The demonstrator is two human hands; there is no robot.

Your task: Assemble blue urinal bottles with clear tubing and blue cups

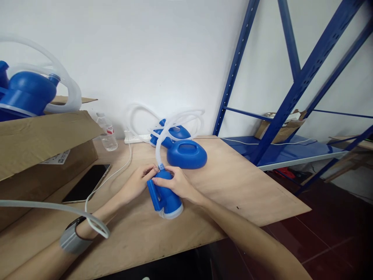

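A blue plastic bottle (168, 199) with a side handle and a whitish base ring leans on the wooden table, its neck pointing away from me. My right hand (178, 182) is closed around its upper body, thumb near the handle. At the neck, my left hand (145, 175) has its fingers pinched together against the joint with the hose; the exact contact is partly hidden. From that neck rises a translucent hose (159, 149), which loops back over other blue pieces. Just behind the hands sits a rounded blue container (188, 155) with a grip hole.
On the left, an open cardboard box (52, 130) holds more blue bottles (32, 91) with hoses. A phone (87, 182), a white cable (116, 171), a water bottle (107, 132) and a power strip (136, 138) lie nearby. Blue metal shelving (288, 151) stands right of the table.
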